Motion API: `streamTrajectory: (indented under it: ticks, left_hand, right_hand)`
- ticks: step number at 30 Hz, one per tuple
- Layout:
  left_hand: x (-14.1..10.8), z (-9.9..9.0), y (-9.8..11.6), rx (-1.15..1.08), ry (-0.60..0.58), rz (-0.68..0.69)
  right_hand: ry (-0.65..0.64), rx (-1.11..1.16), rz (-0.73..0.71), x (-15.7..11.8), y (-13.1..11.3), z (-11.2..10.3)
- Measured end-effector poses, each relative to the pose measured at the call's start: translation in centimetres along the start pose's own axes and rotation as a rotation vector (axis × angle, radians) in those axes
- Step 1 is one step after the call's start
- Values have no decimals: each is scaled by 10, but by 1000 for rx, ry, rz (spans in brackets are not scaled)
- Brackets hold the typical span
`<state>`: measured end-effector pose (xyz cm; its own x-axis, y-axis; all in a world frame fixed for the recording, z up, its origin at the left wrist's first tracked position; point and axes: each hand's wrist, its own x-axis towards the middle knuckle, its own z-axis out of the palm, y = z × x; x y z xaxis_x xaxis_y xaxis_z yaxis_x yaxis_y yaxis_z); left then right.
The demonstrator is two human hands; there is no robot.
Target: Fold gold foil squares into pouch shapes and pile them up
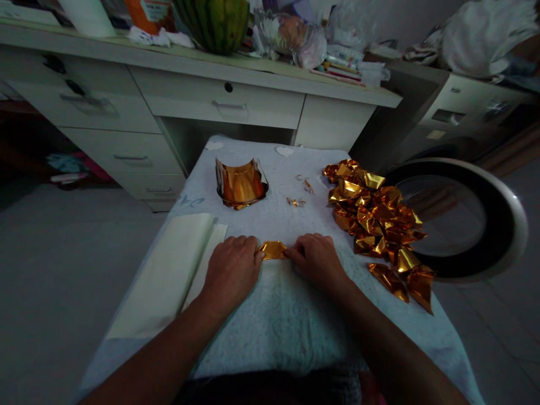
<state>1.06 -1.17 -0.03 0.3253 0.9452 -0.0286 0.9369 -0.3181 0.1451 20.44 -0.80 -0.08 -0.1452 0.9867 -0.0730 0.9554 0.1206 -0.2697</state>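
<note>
A small folded piece of gold foil paper lies flat between my hands on the cloth-covered table. My left hand is closed on its left end, thumb and fingers pressed together. At the right end my right hand pinches it in the same way. Beyond my hands, toward the left, stands a curled stack of gold foil sheets. A heap of folded gold foil pieces covers the table's right side. Thin foil scraps are scattered between stack and heap.
Pale yellow paper sheets lie at the table's left. Behind the table runs a white drawer desk with a watermelon and plastic bags on top. On the right, a washing machine's open round door stands close to the table edge.
</note>
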Motion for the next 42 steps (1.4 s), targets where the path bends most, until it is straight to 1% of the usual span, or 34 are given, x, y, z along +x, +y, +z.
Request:
streamTrajectory:
  ticks: [3, 7, 8, 10, 12, 14, 16, 20, 24, 27, 31, 35, 39, 42]
  left_hand:
    - [-1, 0, 0, -31, 10, -26]
    - [0, 0, 1, -57, 7, -24]
    - [0, -1, 1, -62, 5, -23]
    - [1, 0, 0, -69, 3, -23]
    - [2, 0, 0, -69, 1, -24]
    - [3, 1, -1, -67, 1, -25]
    - [3, 2, -1, -62, 7, -21]
    - [4, 2, -2, -54, 6, -17]
    - [4, 3, -3, -80, -1, -19]
    - [3, 4, -7, -145, 29, -1]
    - [2, 8, -14, -277, 71, 57]
    - [3, 10, -18, -387, 56, 80]
    - [5, 8, -19, -423, 36, 73]
    - [7, 7, -21, -420, 21, 103]
  right_hand:
    - [9, -9, 8, -1, 2, 1]
    - [56, 104, -4, -3, 1, 0]
    - [72, 128, -36, -3, 0, 0]
    - [77, 138, -149, -3, -3, 1]
    - [39, 118, -272, -2, -6, 1]
    - [-10, 96, -333, -1, -9, 0]
    - [-42, 79, -324, 1, -12, -2]
    - [-71, -9, -233, 3, -24, -6]
    - [-6, -116, -135, 4, -38, -1]
    - [31, -126, -95, 3, -42, 5]
    - [60, -118, -81, 2, -42, 10]
    - [68, -119, -65, 3, -43, 12]
    - [80, -127, -80, 3, -43, 12]
    - [82, -117, -101, 2, -42, 12]
